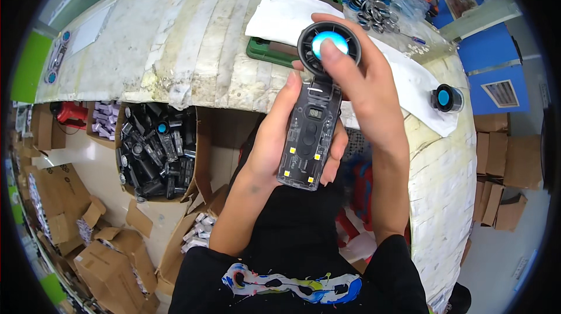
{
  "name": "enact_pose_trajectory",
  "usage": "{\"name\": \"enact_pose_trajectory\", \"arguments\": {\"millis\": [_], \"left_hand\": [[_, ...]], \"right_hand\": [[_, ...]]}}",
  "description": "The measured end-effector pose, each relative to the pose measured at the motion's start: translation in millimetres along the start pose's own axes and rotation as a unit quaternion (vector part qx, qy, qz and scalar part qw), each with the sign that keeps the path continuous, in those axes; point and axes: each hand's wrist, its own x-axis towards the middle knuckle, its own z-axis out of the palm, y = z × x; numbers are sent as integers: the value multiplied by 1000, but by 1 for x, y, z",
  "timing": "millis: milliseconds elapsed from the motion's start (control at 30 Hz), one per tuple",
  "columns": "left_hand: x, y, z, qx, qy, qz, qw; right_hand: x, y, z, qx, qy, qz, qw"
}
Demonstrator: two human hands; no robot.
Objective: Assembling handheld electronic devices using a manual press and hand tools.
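A black handheld fan [308, 133] with a see-through body, a small display and several lit yellow squares is held up over my lap. My left hand [274, 144] wraps around its body from the left, fingers showing on the far side. My right hand [368, 74] grips the round fan head, thumb pressed on the shiny blue disc [328, 45] at its centre and fingers behind the rim. Beyond the fan head, a green metal press base [272, 50] is partly covered by a white sheet [280, 17].
Loose round discs [374, 10] lie by a plastic bag at the back right. Another fan head [447, 98] rests on the right of the worn table [193, 39]. Below left, a carton [201, 156] holds many black fans [158, 150]; more cartons [111, 273] stand on the floor.
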Motion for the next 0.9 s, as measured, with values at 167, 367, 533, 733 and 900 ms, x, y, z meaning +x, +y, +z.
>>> {"name": "enact_pose_trajectory", "arguments": {"millis": [167, 367, 533, 733, 900], "left_hand": [[-1, -7, -4, 25, -16, 3, 1000], [-11, -6, -16, 24, -19, 4, 1000], [-25, -24, -30, 16, 18, -27, 999], [-55, -30, -42, -8, 64, 19, 998], [-88, -26, -49, -31, 78, 33, 996]], "right_hand": [[-3, 6, -4, -12, 6, -12, 1000], [-5, 4, 9, -40, 17, -15, 999], [-13, 11, 6, -64, 25, -5, 998], [-20, 23, 35, -83, -18, -5, 996], [-20, 26, 49, -59, -118, 9, 991]]}}
